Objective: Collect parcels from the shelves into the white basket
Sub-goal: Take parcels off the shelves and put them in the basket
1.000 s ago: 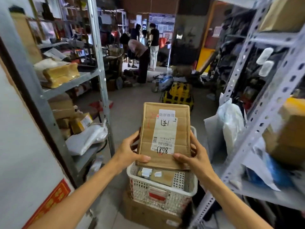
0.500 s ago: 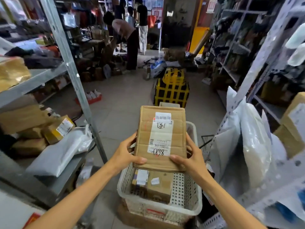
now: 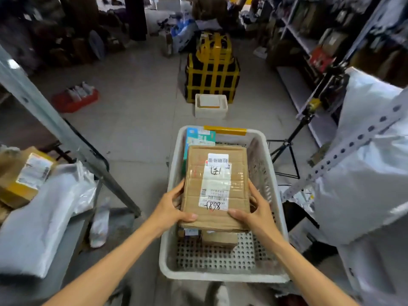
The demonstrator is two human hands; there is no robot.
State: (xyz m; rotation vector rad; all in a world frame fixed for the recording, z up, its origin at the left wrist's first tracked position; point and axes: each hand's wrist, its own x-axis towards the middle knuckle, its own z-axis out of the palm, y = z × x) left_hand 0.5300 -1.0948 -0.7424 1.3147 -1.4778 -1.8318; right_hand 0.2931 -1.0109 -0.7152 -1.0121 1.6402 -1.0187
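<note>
Smooth grey plastic mailer bags [image 3: 39, 217], soft and creased, lie on the left shelf [image 3: 66, 250]. A cardboard box [image 3: 24, 175] edged in yellow tape sits just beside them. A slanted metal upright [image 3: 55, 120] crosses in front. Beyond it a shallow red tray [image 3: 75, 100] sits on the tiled floor [image 3: 136, 96].

The left hand [image 3: 170, 208] grasps the flat cardboard parcel [image 3: 216, 188] at its near left corner, thumb pressed on the top face and fingers wrapped on the left edge. The parcel is a thin brown rectangle, glossy with bands of clear tape. It carries a white paper label with a barcode and handwritten marks. It is held inside the outline of the white basket [image 3: 220, 277], a rectangular plastic tub with rounded corners, perforated walls and a floor of round holes. The basket's far rim is wrapped in yellow tape. Under the parcel a smaller cardboard packet [image 3: 219, 239] lies on the basket floor; whether the two touch cannot be told. A teal printed carton [image 3: 199, 138] stands against the far wall.

Beyond the basket sit a white foam box [image 3: 210, 106] and a black bundle [image 3: 213, 74] strapped in a yellow grid.

The right hand [image 3: 258, 213] grasps the near right corner, thumb on top and fingers curled on the right edge. Further right stand a thin black tripod [image 3: 286, 144], a perforated steel angle [image 3: 344, 150] and a bulging pale plastic bag [image 3: 364, 191].
</note>
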